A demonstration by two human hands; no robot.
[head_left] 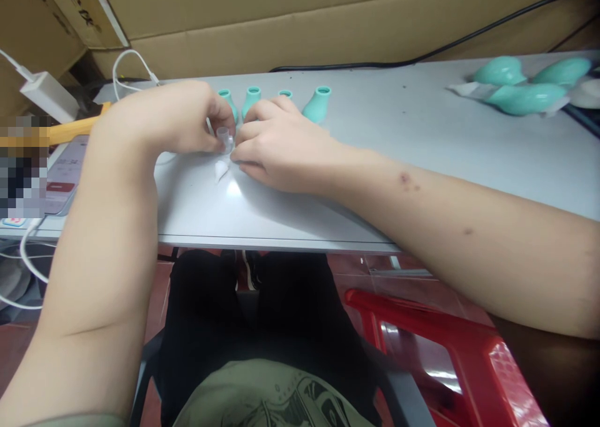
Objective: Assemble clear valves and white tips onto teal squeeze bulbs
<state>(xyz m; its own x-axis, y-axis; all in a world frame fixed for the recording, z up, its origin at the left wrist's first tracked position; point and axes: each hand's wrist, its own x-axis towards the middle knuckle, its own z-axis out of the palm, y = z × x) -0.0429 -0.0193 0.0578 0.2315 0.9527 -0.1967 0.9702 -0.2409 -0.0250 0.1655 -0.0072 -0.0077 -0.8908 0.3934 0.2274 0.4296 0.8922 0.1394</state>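
My left hand and my right hand meet over the near left part of the grey table. Both pinch a small clear plastic cap between their fingertips. A small white cone-shaped tip lies on the table just below the fingers, touching nothing. Right behind my hands stand several teal rubber bulbs in a row, openings up; my fingers partly hide them.
More teal bulbs lie on their sides at the far right, some in clear wrap. A phone and white charger with cable lie at the left. Cardboard boxes line the back. A red stool stands below right.
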